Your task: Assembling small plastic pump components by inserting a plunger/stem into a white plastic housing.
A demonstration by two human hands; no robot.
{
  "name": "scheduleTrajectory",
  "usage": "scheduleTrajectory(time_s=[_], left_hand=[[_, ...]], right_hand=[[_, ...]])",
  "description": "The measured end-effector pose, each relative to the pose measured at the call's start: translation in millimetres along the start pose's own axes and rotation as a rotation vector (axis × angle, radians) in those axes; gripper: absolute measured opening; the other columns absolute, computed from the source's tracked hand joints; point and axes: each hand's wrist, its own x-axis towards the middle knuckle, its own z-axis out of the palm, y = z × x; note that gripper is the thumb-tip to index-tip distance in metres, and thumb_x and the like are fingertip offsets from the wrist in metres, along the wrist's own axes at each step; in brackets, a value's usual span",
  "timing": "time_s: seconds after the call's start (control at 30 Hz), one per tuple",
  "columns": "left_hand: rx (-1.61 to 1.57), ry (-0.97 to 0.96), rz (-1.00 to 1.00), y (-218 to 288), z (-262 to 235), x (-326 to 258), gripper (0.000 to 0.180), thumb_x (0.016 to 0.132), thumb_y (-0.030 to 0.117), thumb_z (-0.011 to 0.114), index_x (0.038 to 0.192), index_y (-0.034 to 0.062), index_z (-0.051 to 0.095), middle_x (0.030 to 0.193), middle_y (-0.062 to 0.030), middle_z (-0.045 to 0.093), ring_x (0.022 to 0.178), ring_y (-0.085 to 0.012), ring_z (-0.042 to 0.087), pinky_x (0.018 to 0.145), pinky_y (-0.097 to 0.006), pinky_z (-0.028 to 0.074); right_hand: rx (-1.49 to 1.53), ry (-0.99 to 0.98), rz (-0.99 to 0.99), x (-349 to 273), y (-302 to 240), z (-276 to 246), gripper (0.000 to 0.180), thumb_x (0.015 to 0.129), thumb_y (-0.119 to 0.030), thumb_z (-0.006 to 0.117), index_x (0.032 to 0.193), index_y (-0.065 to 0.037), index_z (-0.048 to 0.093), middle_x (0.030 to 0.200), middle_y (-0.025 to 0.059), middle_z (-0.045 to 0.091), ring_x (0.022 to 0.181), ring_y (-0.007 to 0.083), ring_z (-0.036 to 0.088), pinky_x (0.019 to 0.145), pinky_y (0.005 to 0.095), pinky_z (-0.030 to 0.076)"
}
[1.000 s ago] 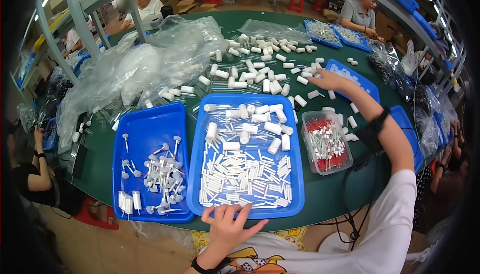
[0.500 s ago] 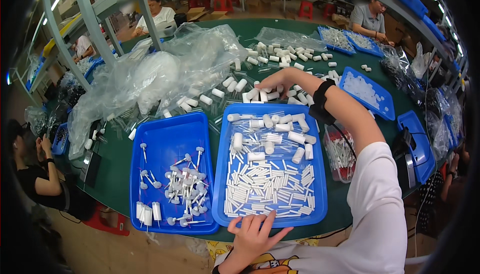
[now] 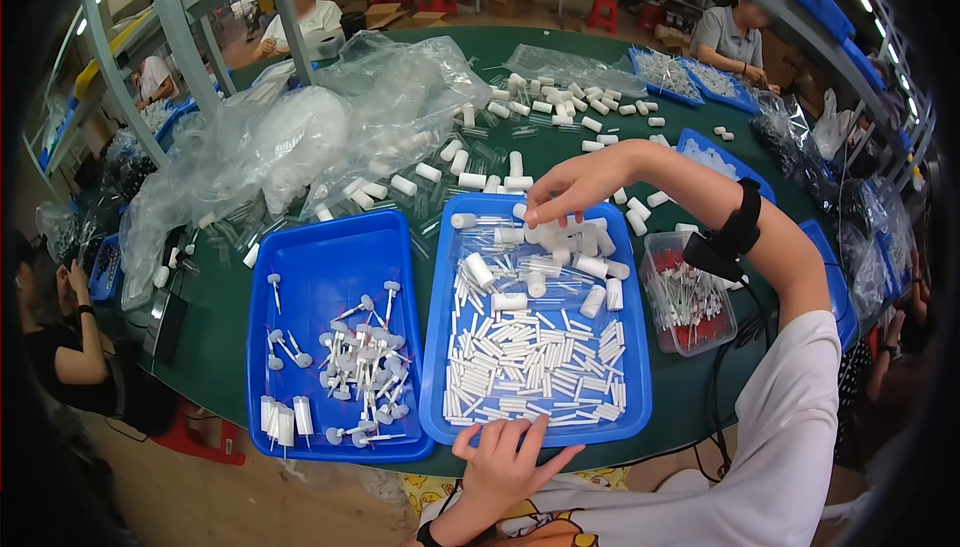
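My right hand (image 3: 575, 187) is curled, palm down, over the far part of the right blue tray (image 3: 432, 347). White cylinders (image 3: 560, 234) show beneath its fingers, partly smeared by motion; the palm side is hidden. Other white cylinders (image 3: 480, 270) lie in the tray's far half among thin clear tubes (image 3: 500, 223). Many short, thin white sticks (image 3: 540, 362) fill its near half. At the near rim rests my left hand (image 3: 505, 462), fingers spread, holding nothing.
A left blue tray (image 3: 330, 232) holds stick parts with grey round ends (image 3: 365, 367). Right of my tray stands a clear box (image 3: 690, 292) of thin pieces. Loose cylinders and a large plastic bag (image 3: 300, 137) cover the green table's far side. Co-workers sit around it.
My right hand has come back from the loose cylinders on the table to over the far part of the tray. The left hand stays at the near rim. The view has shifted slightly.
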Motion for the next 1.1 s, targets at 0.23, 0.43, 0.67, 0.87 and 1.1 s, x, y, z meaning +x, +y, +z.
scheduleTrajectory(time_s=[0.23, 0.43, 0.67, 0.87, 1.1], left_hand=[[-0.008, 0.013, 0.013, 0, 3, 4, 0.046, 0.068, 0.053, 0.073, 0.089, 0.0134, 0.064, 0.078, 0.0037, 0.052, 0.075, -0.0109, 0.049, 0.083, -0.036, 0.022], [0.007, -0.006, -0.007, -2, -5, 7, 0.046, 0.069, 0.057, 0.071, 0.084, 0.0138, 0.065, 0.074, 0.0047, 0.052, 0.074, -0.0075, 0.048, 0.083, -0.036, 0.02], [-0.043, 0.086, 0.022, 5, -18, 23, 0.046, 0.063, 0.044, 0.076, 0.086, 0.0067, 0.063, 0.082, -0.0015, 0.057, 0.076, -0.0179, 0.053, 0.081, -0.037, 0.029], [-0.036, 0.098, 0.001, 6, -16, 22, 0.045, 0.064, 0.044, 0.076, 0.087, 0.0073, 0.063, 0.082, -0.0021, 0.058, 0.078, -0.0187, 0.054, 0.081, -0.037, 0.03], [-0.004, -0.014, -0.01, -4, -5, 6, 0.046, 0.069, 0.056, 0.071, 0.084, 0.0132, 0.064, 0.078, 0.004, 0.054, 0.076, -0.0087, 0.049, 0.084, -0.036, 0.02]], right_hand=[[-0.077, 0.646, 0.271, 87, 128, -85, 0.061, 0.087, -0.055, 0.047, 0.116, -0.002, 0.055, 0.113, 0.02, 0.058, 0.098, 0.0264, 0.059, 0.086, 0.0376, 0.046], [-0.15, 0.828, 0.234, 196, 141, -119, 0.088, 0.075, -0.072, 0.046, 0.136, -0.008, 0.041, 0.137, 0.0298, 0.033, 0.131, 0.0397, 0.028, 0.106, 0.0451, 0.026], [-0.075, 0.467, 0.173, 231, 89, -108, 0.089, 0.074, -0.072, 0.048, 0.136, -0.008, 0.04, 0.143, 0.0202, 0.029, 0.133, 0.0346, 0.027, 0.102, 0.0489, 0.028], [0.21, 0.039, 0.201, 184, 60, -87, 0.068, 0.081, -0.058, 0.056, 0.129, -0.009, 0.05, 0.136, 0.0148, 0.038, 0.118, 0.0285, 0.044, 0.086, 0.045, 0.045], [0.221, -0.093, 0.127, 120, 33, -51, 0.048, 0.084, -0.051, 0.057, 0.104, -0.007, 0.057, 0.103, 0.0057, 0.054, 0.099, 0.0158, 0.049, 0.083, 0.0332, 0.043]])
